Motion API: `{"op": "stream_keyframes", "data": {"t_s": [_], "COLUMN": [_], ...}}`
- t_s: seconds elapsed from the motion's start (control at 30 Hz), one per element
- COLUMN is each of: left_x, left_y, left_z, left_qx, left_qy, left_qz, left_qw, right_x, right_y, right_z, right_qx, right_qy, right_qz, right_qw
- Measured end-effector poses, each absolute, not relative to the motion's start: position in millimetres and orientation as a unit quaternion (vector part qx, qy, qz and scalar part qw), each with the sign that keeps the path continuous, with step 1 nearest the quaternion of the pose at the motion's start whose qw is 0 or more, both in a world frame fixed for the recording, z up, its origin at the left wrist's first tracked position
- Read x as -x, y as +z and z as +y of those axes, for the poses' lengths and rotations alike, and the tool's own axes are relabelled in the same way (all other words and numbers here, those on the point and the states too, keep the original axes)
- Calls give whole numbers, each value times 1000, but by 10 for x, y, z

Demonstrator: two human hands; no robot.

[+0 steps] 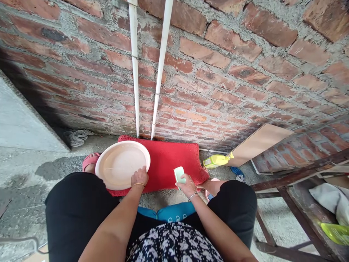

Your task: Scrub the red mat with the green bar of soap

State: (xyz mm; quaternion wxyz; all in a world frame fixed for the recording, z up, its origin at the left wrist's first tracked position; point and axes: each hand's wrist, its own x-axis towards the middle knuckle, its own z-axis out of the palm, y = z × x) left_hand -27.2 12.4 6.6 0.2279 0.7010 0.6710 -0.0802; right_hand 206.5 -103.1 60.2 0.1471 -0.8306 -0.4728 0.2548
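A pale pink basin (99,171) with water in it stands on the left end of a red mat (174,153). My left hand (140,177) is closed at the basin's near right rim, its fingertips hidden. Over the mat, my right hand (188,186) grips a light green scrub brush (179,175), with its flat back facing up. The brush is apart from the basin.
Beyond the mat's right end is a yellow spray bottle (216,160). A tan board (259,143) leans on the brick wall (191,91), where two white pipes (135,72) run down. A wooden frame (297,214) stands at right; a grey cloth (78,137) lies at left.
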Motion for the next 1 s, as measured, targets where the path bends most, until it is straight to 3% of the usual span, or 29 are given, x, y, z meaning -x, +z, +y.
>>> {"op": "stream_keyframes", "data": {"t_s": [0.73, 1.0], "left_x": [236, 205], "left_y": [47, 65], "left_z": [184, 155], "left_qx": [-688, -695], "left_qy": [-106, -117], "left_qz": [676, 676], "left_qw": [243, 215], "right_x": [-2284, -1981], "right_y": [307, 111], "right_z": [-995, -479], "right_qx": [851, 826], "right_qy": [280, 257], "right_qz": [-412, -501], "right_qw": [167, 23]}}
